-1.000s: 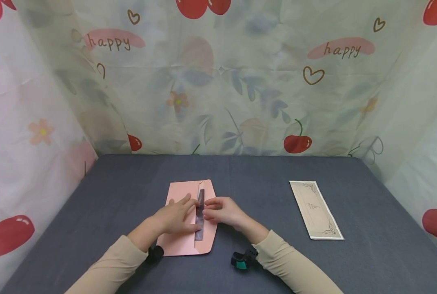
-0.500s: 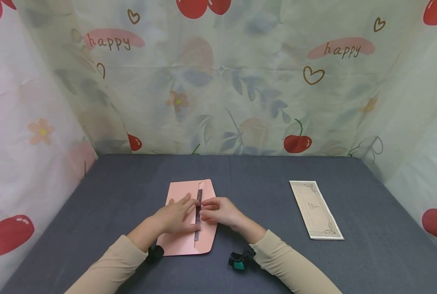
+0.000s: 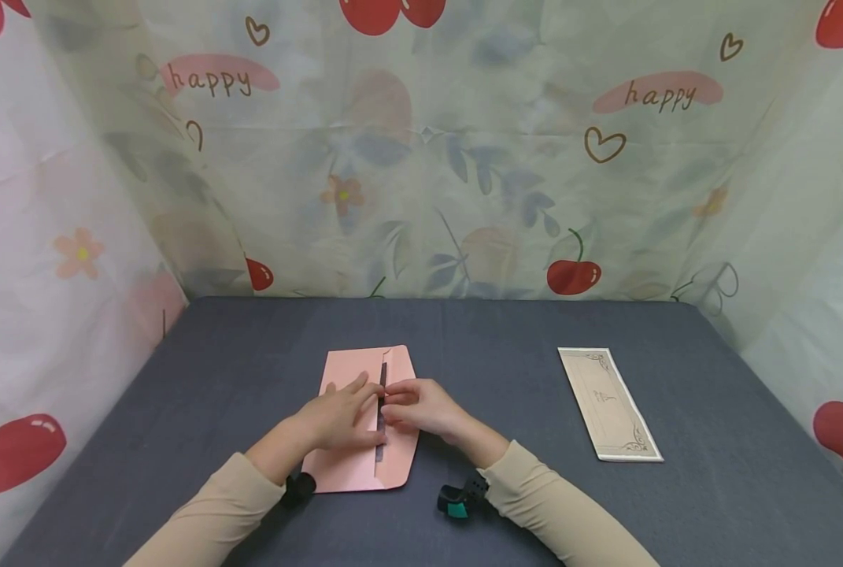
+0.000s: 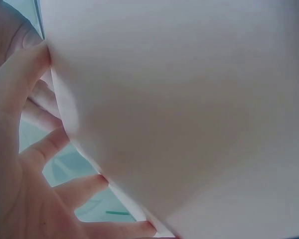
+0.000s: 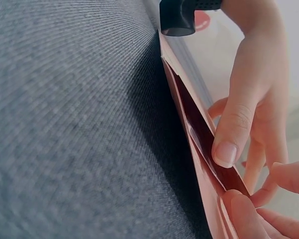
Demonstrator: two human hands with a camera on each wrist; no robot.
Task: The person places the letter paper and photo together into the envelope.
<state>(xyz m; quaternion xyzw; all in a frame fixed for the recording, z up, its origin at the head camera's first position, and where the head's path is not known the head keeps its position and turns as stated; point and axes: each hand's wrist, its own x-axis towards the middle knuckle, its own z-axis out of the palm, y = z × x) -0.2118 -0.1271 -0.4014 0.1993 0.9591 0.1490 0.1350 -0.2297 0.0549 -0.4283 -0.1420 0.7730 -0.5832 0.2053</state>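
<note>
A pink envelope (image 3: pixel 343 370) lies on the table, its flap (image 3: pixel 401 465) spread out to the right. A thin dark strip (image 3: pixel 381 421), the edge of a flat thing, shows along its mouth; the rest is hidden inside. My left hand (image 3: pixel 336 417) rests across the envelope with fingers spread, thumb and fingertips at the mouth's edge. In the right wrist view, the left thumb (image 5: pixel 225 152) lies by the gaping mouth. My right hand (image 3: pixel 428 405) is over the flap, thumb and index fingertips apart and touching the strip's right edge. The left wrist view is mostly filled by a pale surface.
A beige folded card or booklet (image 3: pixel 608 405) with ornate corners lies at the right of the dark cloth-covered table (image 3: pixel 506 339). Patterned curtains (image 3: pixel 421 197) enclose the back and sides. A black wrist device (image 3: pixel 455 502) sits under the right wrist.
My right hand has moved slightly left, and the dark strip has slid left into the envelope, so less of it shows. The left hand has stayed in place.
</note>
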